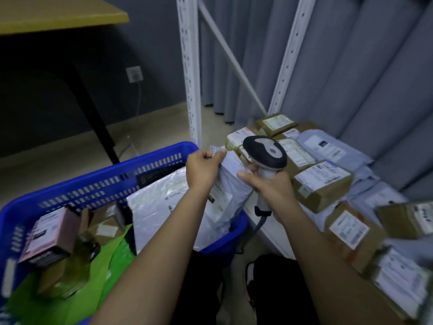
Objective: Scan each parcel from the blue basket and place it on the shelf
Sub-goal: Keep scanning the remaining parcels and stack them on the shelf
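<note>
My left hand (202, 170) grips the top edge of a grey plastic mailer parcel (230, 198), holding it upright over the right end of the blue basket (110, 181). A white label shows on the mailer's front. My right hand (269, 186) grips the handle of a grey and black barcode scanner (266, 152), right next to the mailer. Its head sits above the parcel. The basket holds a white bag (154, 202), a green bag (100, 266), a pink box (49, 235) and small cardboard boxes.
The low white shelf (278, 242) at right carries several brown cardboard parcels (323, 181) and grey mailers. White shelf uprights (189, 66) stand behind the basket. A wooden table with a black leg (93, 109) is at left. Grey curtains hang behind.
</note>
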Demonstrator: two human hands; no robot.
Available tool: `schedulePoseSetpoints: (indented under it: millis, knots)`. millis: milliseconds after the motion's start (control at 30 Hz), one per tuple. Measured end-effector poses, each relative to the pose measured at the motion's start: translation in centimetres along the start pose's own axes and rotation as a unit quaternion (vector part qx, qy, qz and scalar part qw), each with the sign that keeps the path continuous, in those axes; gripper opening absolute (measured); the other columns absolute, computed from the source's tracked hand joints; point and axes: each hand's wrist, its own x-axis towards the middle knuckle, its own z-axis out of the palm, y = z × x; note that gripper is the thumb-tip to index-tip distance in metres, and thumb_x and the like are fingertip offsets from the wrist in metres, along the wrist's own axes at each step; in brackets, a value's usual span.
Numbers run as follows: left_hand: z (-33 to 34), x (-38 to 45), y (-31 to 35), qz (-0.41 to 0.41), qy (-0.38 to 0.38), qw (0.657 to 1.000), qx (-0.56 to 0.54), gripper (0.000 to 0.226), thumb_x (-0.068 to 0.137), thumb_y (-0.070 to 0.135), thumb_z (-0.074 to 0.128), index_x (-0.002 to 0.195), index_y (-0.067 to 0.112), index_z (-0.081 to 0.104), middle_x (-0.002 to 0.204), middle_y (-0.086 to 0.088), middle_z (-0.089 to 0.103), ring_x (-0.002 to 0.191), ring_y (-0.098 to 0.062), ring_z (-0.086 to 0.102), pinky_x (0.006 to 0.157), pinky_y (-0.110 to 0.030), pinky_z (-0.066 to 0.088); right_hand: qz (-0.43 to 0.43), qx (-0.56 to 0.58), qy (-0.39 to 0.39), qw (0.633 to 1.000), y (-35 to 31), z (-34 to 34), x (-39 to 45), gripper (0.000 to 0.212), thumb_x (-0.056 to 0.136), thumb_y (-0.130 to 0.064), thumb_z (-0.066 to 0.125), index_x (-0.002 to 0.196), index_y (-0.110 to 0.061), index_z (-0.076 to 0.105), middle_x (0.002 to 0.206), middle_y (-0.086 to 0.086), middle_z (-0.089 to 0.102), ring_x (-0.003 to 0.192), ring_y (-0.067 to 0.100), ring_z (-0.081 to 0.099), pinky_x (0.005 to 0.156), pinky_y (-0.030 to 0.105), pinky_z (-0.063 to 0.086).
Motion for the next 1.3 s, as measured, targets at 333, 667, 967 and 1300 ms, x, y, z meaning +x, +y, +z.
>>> schedulePoseSetpoints:
  millis: [333, 667, 967, 1300]
  knots:
    - [1.3, -1.6, -0.1, -0.053, -0.144, 0.987, -0.052, 0.017, 0.087, 0.037, 0.066, 0.092, 0.022, 0.073, 0.098, 0.000, 0.070, 0.088, -0.013, 0.062, 0.075, -0.027, 0.048, 0.001, -0.065, 0.094, 0.993, 0.7, -4.4, 1.5, 0.035, 0.080, 0.000, 0.071, 0.113, -0.005, 0.059, 0.104, 0.006, 0.063, 0.096, 0.021, 0.060, 0.083, 0.031, 0.049]
    - [-0.1, -0.5, -2.7, -0.053, -0.359, 0.923, 0.128, 0.036, 0.092, 0.020, 0.061, 0.127, 0.023, 0.051, 0.111, 0.004, 0.067, 0.102, -0.014, 0.065, 0.090, -0.035, 0.053, 0.031, -0.005, 0.113, 0.993, 0.5, -5.6, 1.6, 0.023, 0.079, -0.004, 0.074, 0.095, -0.016, 0.063, 0.098, 0.002, 0.067, 0.086, 0.016, 0.062, 0.082, 0.029, 0.049]
    - [-1.1, 0.0, -2.6, -0.090, -0.217, 0.972, 0.019, 0.027, 0.087, 0.023, 0.068, 0.111, 0.011, 0.065, 0.102, -0.004, 0.072, 0.089, -0.020, 0.070, 0.070, -0.028, 0.053, 0.024, -0.003, 0.140, 0.990, 0.9, -4.4, 2.3, 0.041, 0.083, -0.014, 0.073, 0.120, -0.009, 0.057, 0.107, 0.003, 0.064, 0.099, 0.019, 0.060, 0.090, 0.034, 0.051]
    - [-1.3, -1.2, -0.8, -0.135, -0.332, 0.927, -0.108, 0.033, 0.088, 0.007, 0.063, 0.120, 0.014, 0.060, 0.110, -0.006, 0.071, 0.097, -0.020, 0.070, 0.071, -0.025, 0.058, 0.004, -0.042, 0.076, 0.996, 1.5, -2.9, 2.3, 0.064, 0.078, 0.000, 0.074, 0.135, -0.004, 0.045, 0.131, 0.008, 0.054, 0.120, 0.016, 0.048, 0.099, 0.028, 0.040]
